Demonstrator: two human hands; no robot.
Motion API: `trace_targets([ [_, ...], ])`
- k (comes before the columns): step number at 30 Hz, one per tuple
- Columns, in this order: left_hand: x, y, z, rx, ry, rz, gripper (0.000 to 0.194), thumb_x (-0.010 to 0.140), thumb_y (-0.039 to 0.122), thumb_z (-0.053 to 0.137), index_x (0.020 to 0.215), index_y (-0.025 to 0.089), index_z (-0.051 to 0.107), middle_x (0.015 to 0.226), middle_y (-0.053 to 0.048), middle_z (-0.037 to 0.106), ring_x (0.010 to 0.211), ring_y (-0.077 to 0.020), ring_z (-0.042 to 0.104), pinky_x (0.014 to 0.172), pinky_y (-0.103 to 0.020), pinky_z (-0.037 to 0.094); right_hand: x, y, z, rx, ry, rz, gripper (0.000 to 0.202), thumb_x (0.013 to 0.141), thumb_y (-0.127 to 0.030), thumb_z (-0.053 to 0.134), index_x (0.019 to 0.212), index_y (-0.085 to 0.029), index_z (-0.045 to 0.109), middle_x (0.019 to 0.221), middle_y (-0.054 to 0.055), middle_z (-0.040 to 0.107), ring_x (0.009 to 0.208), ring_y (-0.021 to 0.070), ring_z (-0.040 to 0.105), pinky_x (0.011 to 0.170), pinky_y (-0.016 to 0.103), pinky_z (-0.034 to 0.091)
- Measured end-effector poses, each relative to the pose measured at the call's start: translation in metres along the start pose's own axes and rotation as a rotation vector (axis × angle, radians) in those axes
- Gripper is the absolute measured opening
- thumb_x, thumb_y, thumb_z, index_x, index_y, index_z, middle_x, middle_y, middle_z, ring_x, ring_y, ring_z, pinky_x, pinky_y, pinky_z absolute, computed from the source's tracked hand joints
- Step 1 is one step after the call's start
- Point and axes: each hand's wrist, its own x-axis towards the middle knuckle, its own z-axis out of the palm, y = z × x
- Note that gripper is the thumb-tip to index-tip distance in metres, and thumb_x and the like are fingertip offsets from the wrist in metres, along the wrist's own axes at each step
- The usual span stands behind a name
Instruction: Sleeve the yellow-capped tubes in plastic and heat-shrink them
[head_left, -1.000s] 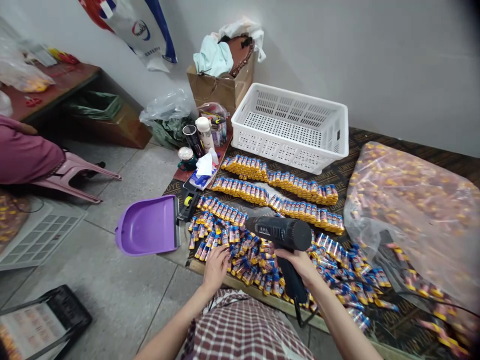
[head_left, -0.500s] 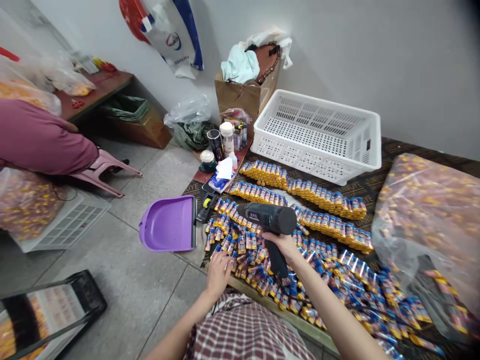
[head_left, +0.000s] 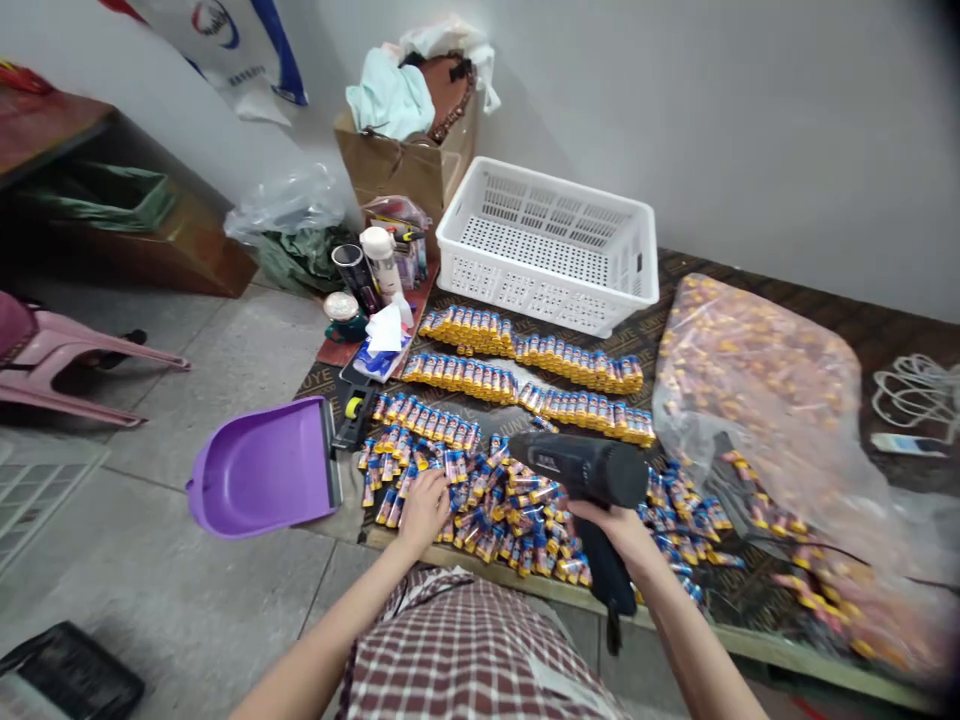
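Note:
My right hand [head_left: 621, 532] is wrapped around the handle of a black heat gun [head_left: 581, 465], its nozzle pointing left over a pile of small wrapped tubes [head_left: 517, 510]. The tubes have blue tops and yellow bottoms. At the near left part of the pile, my left hand [head_left: 425, 505] lies on the tubes with its fingers stretched out; nothing gripped shows under it. Behind the loose pile, neat rows of the same tubes [head_left: 465, 375] stand side by side.
A white plastic crate [head_left: 547, 290] stands behind the rows. Right of it lies a large clear bag [head_left: 757, 350] of small pieces. To the left are a tape dispenser [head_left: 354, 415], a purple dustpan [head_left: 266, 470] and bottles [head_left: 382, 265]. A pink stool [head_left: 82, 350] stands farther left.
The view has swung to the right. The heat gun has shifted right over the pile, and the tubes at the near right are fewer in view. My left hand stays on the pile.

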Motion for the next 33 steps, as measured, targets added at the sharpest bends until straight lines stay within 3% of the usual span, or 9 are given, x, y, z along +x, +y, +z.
trace_targets([
  [5,0.036,0.048,0.044,0.022,-0.269,0.134,0.038,0.082,0.023,0.050,0.120,0.020,0.054,0.129,-0.012,0.052,0.121,-0.0242,0.045,0.101,-0.043,0.039,-0.045,0.029,-0.059,0.112,0.258,0.108,0.034,0.057,-0.042,0.077,0.075,-0.015,0.068,0.053,0.003,0.063,0.047,0.0167,0.054,0.045,0.028,0.042],
  [9,0.039,0.077,0.084,0.121,-0.436,0.247,0.088,0.063,0.059,0.065,0.139,0.028,0.032,0.148,-0.013,0.027,0.136,-0.0368,0.020,0.107,-0.058,0.019,-0.068,0.048,-0.088,0.199,0.357,0.113,0.034,0.055,-0.040,0.079,0.076,-0.015,0.069,0.058,0.004,0.066,0.050,0.0176,0.056,0.047,0.028,0.045],
  [11,0.039,0.086,0.104,0.188,-0.466,0.246,0.099,0.055,0.070,0.063,0.139,0.031,0.031,0.149,-0.015,0.024,0.136,-0.0413,0.014,0.104,-0.066,0.006,-0.077,0.055,-0.100,0.221,0.362,0.080,0.033,0.057,-0.039,0.078,0.079,-0.015,0.070,0.059,0.004,0.066,0.053,0.0181,0.057,0.049,0.028,0.046],
  [13,0.044,0.093,0.121,0.235,-0.456,0.223,0.098,0.057,0.074,0.058,0.140,0.030,0.031,0.149,-0.015,0.024,0.136,-0.0418,0.013,0.103,-0.068,-0.001,-0.085,0.062,-0.110,0.226,0.375,0.055,0.034,0.059,-0.040,0.077,0.081,-0.015,0.070,0.059,0.004,0.065,0.054,0.0185,0.057,0.050,0.029,0.047],
  [17,0.066,0.107,0.142,0.240,-0.416,0.164,0.089,0.063,0.071,0.054,0.139,0.030,0.032,0.149,-0.013,0.024,0.135,-0.0407,0.016,0.105,-0.064,-0.001,-0.099,0.072,-0.131,0.213,0.406,0.100,0.037,0.058,-0.045,0.076,0.078,-0.014,0.071,0.056,0.006,0.064,0.050,0.0193,0.056,0.047,0.030,0.046],
  [21,0.080,0.120,0.149,0.218,-0.389,0.103,0.088,0.064,0.061,0.062,0.140,0.030,0.031,0.148,-0.012,0.025,0.134,-0.0397,0.019,0.107,-0.058,0.010,-0.103,0.082,-0.147,0.233,0.434,0.129,0.035,0.057,-0.044,0.076,0.075,-0.015,0.069,0.055,0.006,0.065,0.047,0.0186,0.055,0.043,0.029,0.043],
  [26,0.063,0.132,0.147,0.228,-0.431,0.068,0.072,0.072,0.048,0.060,0.135,0.023,0.037,0.142,-0.017,0.034,0.126,-0.0363,0.035,0.105,-0.059,0.018,-0.081,0.082,-0.147,0.331,0.424,0.096,0.032,0.057,-0.038,0.078,0.079,-0.017,0.068,0.057,0.004,0.066,0.049,0.0187,0.058,0.044,0.028,0.045],
  [29,0.044,0.132,0.135,0.220,-0.435,0.056,0.063,0.077,0.039,0.057,0.134,0.023,0.038,0.142,-0.016,0.036,0.125,-0.0361,0.036,0.104,-0.060,0.020,-0.055,0.072,-0.136,0.341,0.303,0.062,0.031,0.062,-0.039,0.075,0.082,-0.016,0.068,0.058,0.004,0.066,0.047,0.0180,0.057,0.044,0.029,0.047],
  [33,0.020,0.123,0.106,0.169,-0.366,0.053,0.053,0.079,0.029,0.054,0.130,0.024,0.043,0.134,-0.013,0.046,0.124,-0.0316,0.040,0.104,-0.057,0.025,-0.021,0.055,-0.113,0.304,0.177,0.067,0.028,0.063,-0.040,0.073,0.075,-0.015,0.067,0.053,0.003,0.064,0.040,0.0151,0.053,0.037,0.026,0.043],
])
